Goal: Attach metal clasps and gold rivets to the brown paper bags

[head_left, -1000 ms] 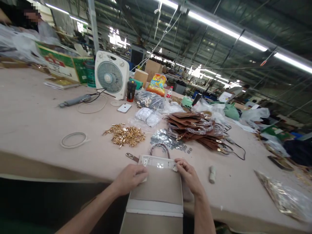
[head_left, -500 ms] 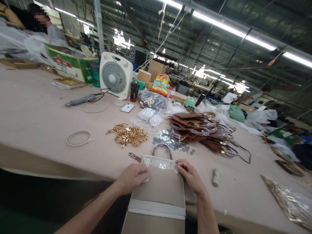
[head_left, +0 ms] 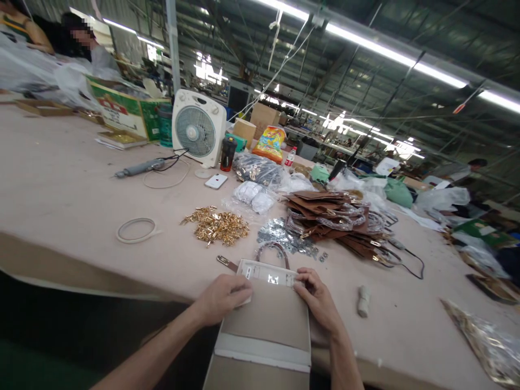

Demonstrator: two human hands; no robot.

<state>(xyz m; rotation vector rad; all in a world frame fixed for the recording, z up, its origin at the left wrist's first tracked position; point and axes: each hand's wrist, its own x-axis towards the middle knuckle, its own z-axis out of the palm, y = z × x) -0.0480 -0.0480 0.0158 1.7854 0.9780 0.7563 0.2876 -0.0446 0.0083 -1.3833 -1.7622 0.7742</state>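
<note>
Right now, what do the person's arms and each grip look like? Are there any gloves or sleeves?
The left grip and right grip are bare human hands with fingers and thumbs, and no gloves. The left forearm and right forearm are slim and bare as far as the picture shows. No sleeves are in view, and I see no watch.

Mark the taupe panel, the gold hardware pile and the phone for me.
Taupe panel [head_left: 266, 317]: head view, surface just below the hands.
Gold hardware pile [head_left: 219, 227]: head view, middle of the heap.
Phone [head_left: 216, 181]: head view, middle of its upper face.
</note>
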